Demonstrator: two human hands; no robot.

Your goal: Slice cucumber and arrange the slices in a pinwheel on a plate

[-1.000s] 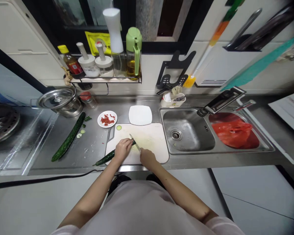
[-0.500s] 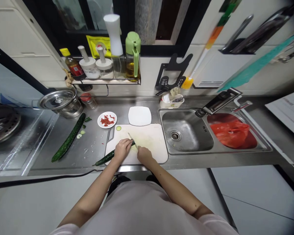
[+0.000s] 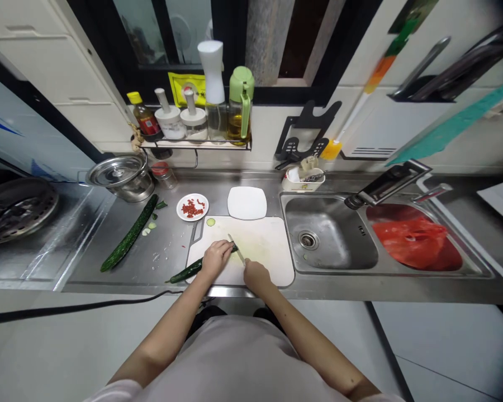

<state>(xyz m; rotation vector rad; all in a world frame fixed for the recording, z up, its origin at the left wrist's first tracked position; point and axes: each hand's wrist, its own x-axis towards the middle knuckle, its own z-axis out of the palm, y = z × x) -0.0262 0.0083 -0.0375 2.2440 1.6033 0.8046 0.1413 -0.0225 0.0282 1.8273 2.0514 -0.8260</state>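
A dark green cucumber (image 3: 187, 271) lies slantwise on the white cutting board (image 3: 272, 251), its stem end past the board's left edge. My left hand (image 3: 217, 258) is closed over its upper part and hides the middle of it. In my right hand (image 3: 257, 277) is the handle of a knife (image 3: 237, 251); the blade stands right beside my left fingertips, across the cucumber's cut end. One pale cucumber slice (image 3: 210, 222) lies at the board's upper left corner. Behind the board sits a white square plate (image 3: 247, 202).
A second cucumber (image 3: 129, 234) and scraps lie on the steel counter at left, near a lidded pot (image 3: 123, 177). A small plate (image 3: 205, 213) holds chopped red pieces. To the right is a double sink (image 3: 331, 267) with a red plastic bag (image 3: 414, 243). Bottles stand on a wall rack (image 3: 218, 146).
The whole view has shifted, so the counter sits a little further right and lower. Both hands keep nearly the same places on the cucumber and knife.
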